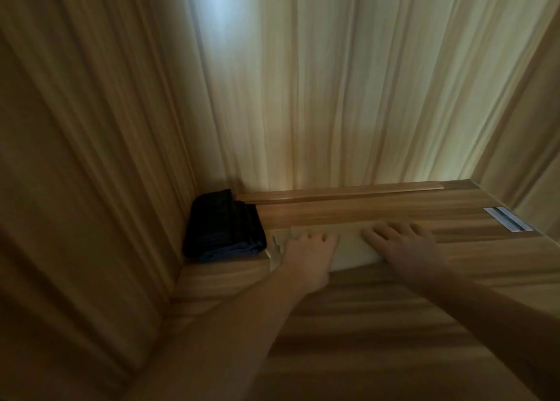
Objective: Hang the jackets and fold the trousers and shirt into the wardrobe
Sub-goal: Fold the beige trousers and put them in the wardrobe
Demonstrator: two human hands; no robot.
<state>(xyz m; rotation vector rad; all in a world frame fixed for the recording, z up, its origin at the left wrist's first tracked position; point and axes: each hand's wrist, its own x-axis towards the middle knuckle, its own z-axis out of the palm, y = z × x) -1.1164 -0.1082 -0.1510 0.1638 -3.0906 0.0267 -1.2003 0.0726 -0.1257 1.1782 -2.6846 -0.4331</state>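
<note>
Where the wooden wardrobe shelf (378, 215) meets the left side wall (91, 158), a dark folded garment (222, 228) is seen lying in the corner. Just beside it, a pale folded garment (351, 249) is pressed flat on the shelf by the left hand (306, 256) and the right hand (403, 246), fingers straight and spread. A metal fitting (507, 218) is set far right.
</note>
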